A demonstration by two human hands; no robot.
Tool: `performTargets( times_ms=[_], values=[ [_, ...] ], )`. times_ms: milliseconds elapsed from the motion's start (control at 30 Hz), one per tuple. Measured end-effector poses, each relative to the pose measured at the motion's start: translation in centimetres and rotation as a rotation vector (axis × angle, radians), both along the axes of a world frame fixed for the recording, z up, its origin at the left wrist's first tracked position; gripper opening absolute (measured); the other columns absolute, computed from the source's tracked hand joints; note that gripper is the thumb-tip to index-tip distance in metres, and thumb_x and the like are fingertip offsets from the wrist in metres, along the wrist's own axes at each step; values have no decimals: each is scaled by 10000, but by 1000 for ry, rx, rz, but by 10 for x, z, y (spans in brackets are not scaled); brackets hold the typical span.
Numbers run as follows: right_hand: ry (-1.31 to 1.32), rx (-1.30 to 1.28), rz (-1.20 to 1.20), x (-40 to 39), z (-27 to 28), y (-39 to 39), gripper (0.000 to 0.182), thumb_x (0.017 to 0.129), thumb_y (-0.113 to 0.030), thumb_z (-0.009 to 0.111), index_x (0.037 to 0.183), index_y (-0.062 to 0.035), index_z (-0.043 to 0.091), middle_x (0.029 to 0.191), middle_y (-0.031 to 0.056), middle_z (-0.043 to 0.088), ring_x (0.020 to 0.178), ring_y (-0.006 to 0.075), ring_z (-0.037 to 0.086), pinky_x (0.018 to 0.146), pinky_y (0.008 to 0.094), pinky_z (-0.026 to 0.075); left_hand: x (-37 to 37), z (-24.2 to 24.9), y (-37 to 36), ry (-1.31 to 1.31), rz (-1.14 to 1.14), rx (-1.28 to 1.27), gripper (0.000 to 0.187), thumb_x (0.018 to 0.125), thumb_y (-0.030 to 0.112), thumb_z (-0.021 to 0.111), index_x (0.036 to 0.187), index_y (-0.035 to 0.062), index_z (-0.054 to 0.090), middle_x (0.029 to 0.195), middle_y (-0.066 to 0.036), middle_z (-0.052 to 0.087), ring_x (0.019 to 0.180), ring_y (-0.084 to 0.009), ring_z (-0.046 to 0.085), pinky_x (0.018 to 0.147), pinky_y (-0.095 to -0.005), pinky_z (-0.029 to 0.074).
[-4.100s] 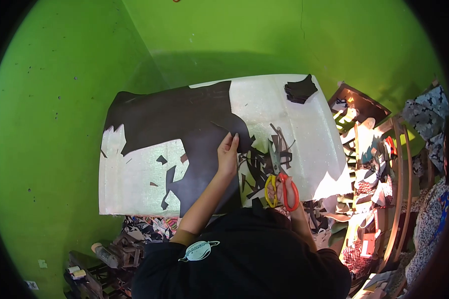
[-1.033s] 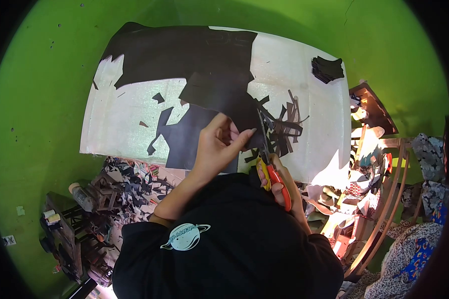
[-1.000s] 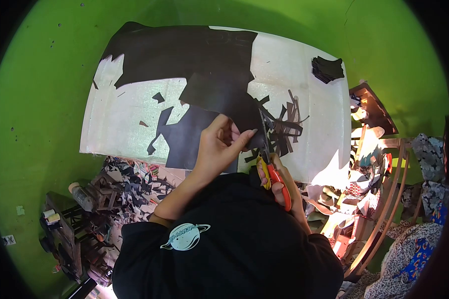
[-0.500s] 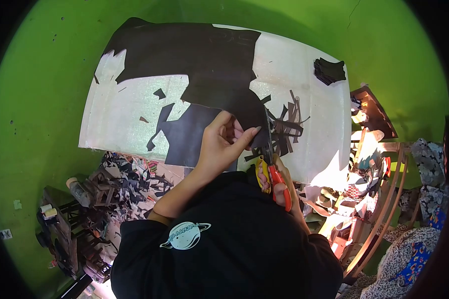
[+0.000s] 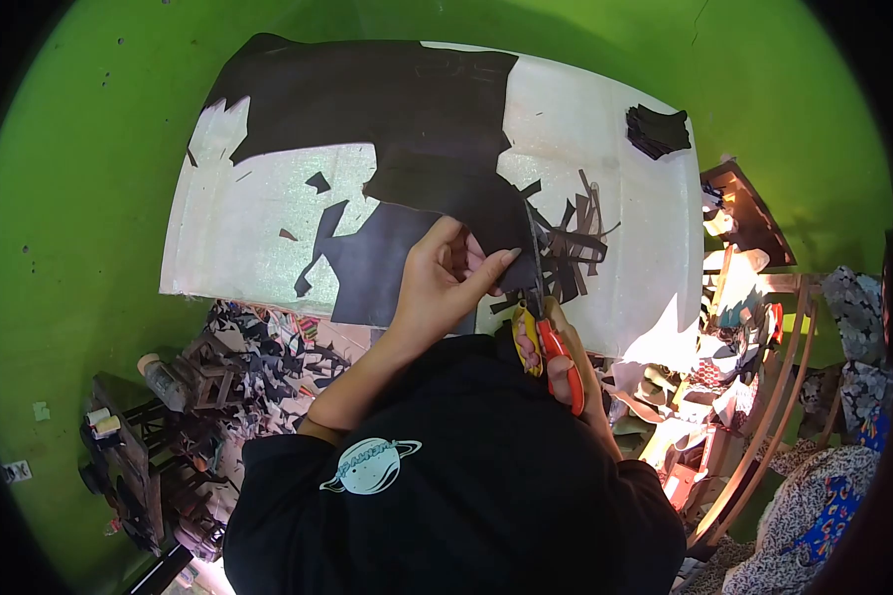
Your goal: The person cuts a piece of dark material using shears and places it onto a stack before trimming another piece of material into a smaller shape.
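Note:
A large dark brown sheet of leather-like material (image 5: 407,119) lies over the white table (image 5: 625,228), its near flap lifted toward me. My left hand (image 5: 451,263) pinches the edge of that flap between thumb and fingers. In my right hand (image 5: 566,357) is a pair of scissors (image 5: 556,352) with one red and one yellow handle. Their blades run along the flap's right edge, just right of my left thumb. Under the flap lies another dark, greyish piece (image 5: 382,263). Narrow cut strips (image 5: 580,238) are heaped right of the blades.
A stack of dark cut pieces (image 5: 657,132) sits at the table's far right corner. Small scraps (image 5: 318,182) dot its left half. Many offcuts (image 5: 278,377) cover the floor at left, near a wooden stool (image 5: 208,372). A curved wooden frame (image 5: 774,416) and cloth are at right.
The view has shifted very slightly. Both hands keep nearly the same position, with the flap still pinched and the scissors still at its right edge.

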State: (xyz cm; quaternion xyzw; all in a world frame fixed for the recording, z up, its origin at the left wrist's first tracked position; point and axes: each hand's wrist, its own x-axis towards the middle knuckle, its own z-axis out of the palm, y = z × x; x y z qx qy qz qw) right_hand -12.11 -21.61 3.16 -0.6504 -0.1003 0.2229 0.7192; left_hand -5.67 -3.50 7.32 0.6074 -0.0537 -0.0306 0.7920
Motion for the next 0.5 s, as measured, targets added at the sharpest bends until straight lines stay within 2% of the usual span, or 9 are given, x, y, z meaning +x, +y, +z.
performTargets(
  times_ms=[67, 167, 500],
  values=[
    [23, -37, -27, 1, 5, 2, 663, 748, -586, 524, 1049, -22, 352, 755, 19, 421, 618, 74, 412, 517, 196, 363, 0, -1, -1, 1, 6, -1, 188, 786, -12, 608, 931, -33, 490, 747, -50, 546, 625, -73, 549, 521, -198, 489],
    [7, -37, -26, 1, 2, 2, 583, 774, -508, 518, 1057, -25, 352, 754, 19, 424, 625, 78, 416, 517, 197, 361, 0, -1, -1, 7, 14, 8, 184, 785, -12, 610, 922, -32, 488, 743, -48, 541, 621, -71, 545, 523, -198, 488],
    [-34, -78, -32, 2, 4, 2, 618, 775, -543, 498, 1062, -18, 344, 732, 29, 426, 618, 95, 424, 512, 217, 360, 0, -1, 0, 2, 20, 31, 165, 786, -12, 610, 893, -32, 485, 732, -47, 526, 612, -69, 538, 516, -199, 488]
  ],
)
